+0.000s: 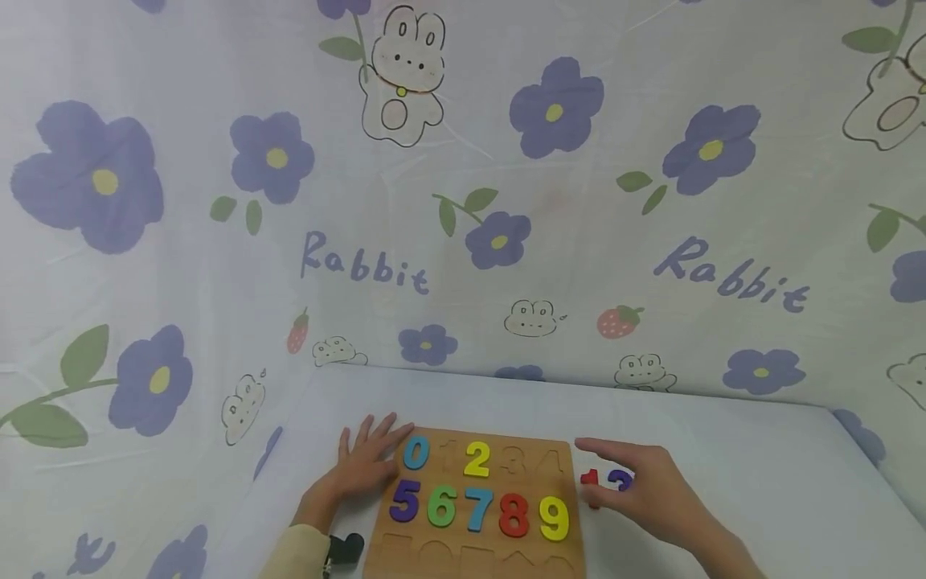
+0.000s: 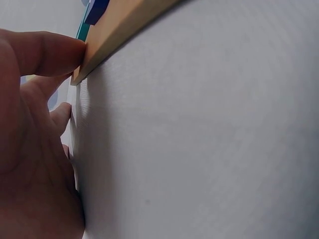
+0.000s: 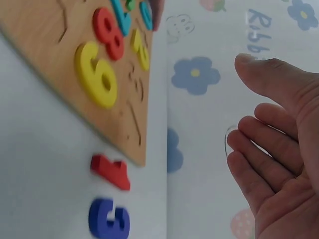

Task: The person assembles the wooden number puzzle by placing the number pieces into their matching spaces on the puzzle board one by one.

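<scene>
A wooden number board (image 1: 499, 442) lies on the white table, with colourful digits set into its first two rows. My left hand (image 1: 362, 466) rests at the board's left side, fingers spread; its thumb touches the edge in the left wrist view. Over the table just right of the board is my right hand (image 1: 654, 486), thumb and forefinger apart with nothing between them. A red number 1 (image 3: 110, 172) and a blue number 3 (image 3: 108, 219) lie beside the board's right edge, partly covered by this hand in the head view. The yellow 9 (image 1: 554, 518) sits nearest to it on the board.
Bare outlines of 1, 3 and 4 show in the top row, and carved shapes (image 1: 477, 555) run along the near row. A dark heart-shaped thing (image 1: 349, 548) is by the left wrist. Behind the table hangs a flower-and-rabbit curtain (image 1: 463, 193).
</scene>
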`<state>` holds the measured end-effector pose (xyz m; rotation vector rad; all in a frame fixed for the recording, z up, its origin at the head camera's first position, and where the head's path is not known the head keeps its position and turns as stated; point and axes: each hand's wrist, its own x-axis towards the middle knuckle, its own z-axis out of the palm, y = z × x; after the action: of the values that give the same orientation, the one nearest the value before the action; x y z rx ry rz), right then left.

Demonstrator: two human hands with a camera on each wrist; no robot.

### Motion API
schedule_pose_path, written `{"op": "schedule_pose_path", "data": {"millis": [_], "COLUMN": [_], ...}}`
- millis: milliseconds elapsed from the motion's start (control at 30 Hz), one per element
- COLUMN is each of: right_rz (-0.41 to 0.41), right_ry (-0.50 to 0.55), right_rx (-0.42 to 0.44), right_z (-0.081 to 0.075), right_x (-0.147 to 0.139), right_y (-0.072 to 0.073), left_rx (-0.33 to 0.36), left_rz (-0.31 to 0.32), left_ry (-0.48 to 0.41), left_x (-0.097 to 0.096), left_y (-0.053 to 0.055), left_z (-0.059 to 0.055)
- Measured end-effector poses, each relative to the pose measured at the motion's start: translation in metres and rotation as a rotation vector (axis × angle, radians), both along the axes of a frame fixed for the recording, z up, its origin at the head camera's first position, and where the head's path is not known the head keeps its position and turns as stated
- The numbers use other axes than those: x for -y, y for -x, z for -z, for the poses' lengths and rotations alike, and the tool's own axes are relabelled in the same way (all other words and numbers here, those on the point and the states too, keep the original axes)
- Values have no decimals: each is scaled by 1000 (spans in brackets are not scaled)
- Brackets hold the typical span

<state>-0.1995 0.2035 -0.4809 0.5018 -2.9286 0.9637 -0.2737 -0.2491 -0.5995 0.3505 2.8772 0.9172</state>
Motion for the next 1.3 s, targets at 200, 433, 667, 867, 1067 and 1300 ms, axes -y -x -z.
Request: {"op": "schedule_pose_path", "data": {"millis": [200,433,667,867,1067,1300], "right_rz": [-7,12,36,65,71,85], "right_ry": [-70,-139,-170,-188,-186,-171], "right_rx": [12,11,-13,-36,-65,-55], "right_z": [2,4,7,14,22,34], "right_x": [-34,-70,-98,-111,-118,-122], "right_y": [-4,-9,-13,-12,-12,-8], "left_rx": [-7,3,2,6,-3,-8], "left_rz": [6,-1,-6,-9,-13,-10], "left_ry": [-20,-8,7,0,-4,-11], "left_x": [-1,1,4,4,3,3], "left_y": [-2,3,8,8,6,5], "left_z": [-4,2,11,11,10,9]}}
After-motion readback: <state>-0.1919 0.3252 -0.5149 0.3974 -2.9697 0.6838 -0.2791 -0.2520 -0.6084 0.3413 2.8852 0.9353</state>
